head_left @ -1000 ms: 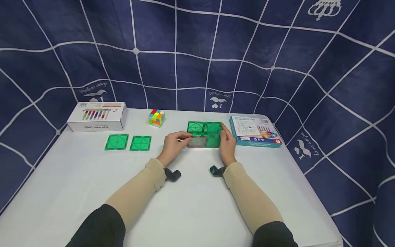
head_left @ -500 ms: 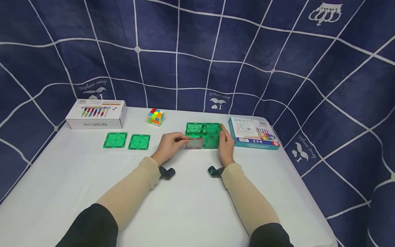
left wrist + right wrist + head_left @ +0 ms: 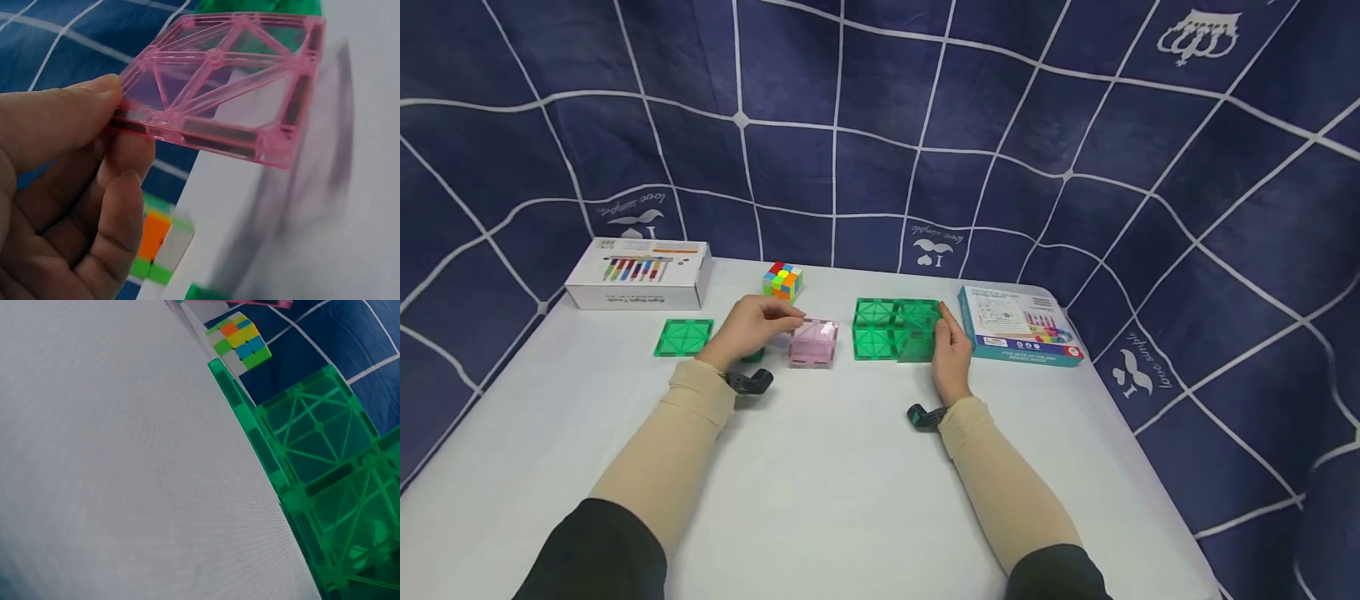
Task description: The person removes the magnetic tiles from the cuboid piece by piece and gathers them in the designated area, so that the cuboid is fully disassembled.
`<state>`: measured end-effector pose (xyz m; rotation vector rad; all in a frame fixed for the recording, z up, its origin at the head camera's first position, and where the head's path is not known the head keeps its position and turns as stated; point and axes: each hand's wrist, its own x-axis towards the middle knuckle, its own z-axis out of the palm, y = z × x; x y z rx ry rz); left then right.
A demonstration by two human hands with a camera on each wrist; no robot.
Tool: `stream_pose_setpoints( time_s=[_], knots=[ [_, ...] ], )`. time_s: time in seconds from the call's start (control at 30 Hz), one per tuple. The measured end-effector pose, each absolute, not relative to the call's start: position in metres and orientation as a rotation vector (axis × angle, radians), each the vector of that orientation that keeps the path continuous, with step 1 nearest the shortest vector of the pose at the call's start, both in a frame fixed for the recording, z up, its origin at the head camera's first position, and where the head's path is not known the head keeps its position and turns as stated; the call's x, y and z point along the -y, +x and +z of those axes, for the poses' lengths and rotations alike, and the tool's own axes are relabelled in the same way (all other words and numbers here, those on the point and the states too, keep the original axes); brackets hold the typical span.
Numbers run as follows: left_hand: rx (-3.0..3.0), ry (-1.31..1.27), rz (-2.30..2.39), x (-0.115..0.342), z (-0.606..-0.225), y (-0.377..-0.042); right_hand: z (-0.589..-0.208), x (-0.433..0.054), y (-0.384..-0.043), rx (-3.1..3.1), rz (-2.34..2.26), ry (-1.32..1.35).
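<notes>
1. While the left hand (image 3: 754,327) hangs above the table (image 3: 850,492), its thumb and fingers are pinching a pink tile (image 3: 215,62) by one corner: thumb on top, fingertip underneath, the other fingers folded in below.
2. Over on the other side, the right hand (image 3: 952,350) sits against the right edge of a green block (image 3: 876,329), thumb toward the near side, a finger reaching up along the edge; whether it grips or only steadies, I can't tell, as the right-wrist view doesn't show the hand.
3. Room to move: a narrow strip of white shows between the pink tile and the green block, and a broad stretch of tabletop spreads out between the two forearms.
4. Tighter spots: the puzzle cube (image 3: 783,282) is near the left fingers on the far side, a flat box (image 3: 1021,325) is just beside the right hand, and a white box (image 3: 638,275) stands at the far left.
5. Now the pink tile itself: square, see-through, ribbed into triangles, dark strips set in its sides, held off the cloth with its shadow below.
6. The green block is squares joined in two rows; one green tile (image 3: 683,337) lies out left, a second (image 3: 754,356) mostly hidden by the left hand.
</notes>
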<state>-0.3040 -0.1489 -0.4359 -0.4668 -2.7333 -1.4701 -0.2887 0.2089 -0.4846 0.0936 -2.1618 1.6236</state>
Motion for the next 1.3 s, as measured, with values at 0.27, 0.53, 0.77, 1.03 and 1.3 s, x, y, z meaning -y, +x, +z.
stream_pose_setpoints(
  time_s=[0.27, 0.53, 0.77, 1.03, 1.3],
  knots=[
    [2.820, -0.425, -1.367, 0.178, -0.451, -0.315, -0.485, -0.209, -0.289, 2.160, 1.633, 0.095],
    [2.832, -0.411, -1.255, 0.172, -0.466, -0.323, -0.485, -0.209, -0.289, 2.148, 1.647, 0.088],
    [2.820, -0.458, -1.105, 0.173, -0.477, -0.332, -0.485, -0.209, -0.289, 2.137, 1.644, 0.084],
    [2.830, -0.487, -0.976, 0.172, -0.480, -0.328, -0.486, -0.210, -0.289, 2.147, 1.642, 0.081],
    [2.810, -0.454, -0.847, 0.147, -0.460, -0.320, -0.483, -0.208, -0.287, 2.122, 1.674, 0.070]
  ],
)
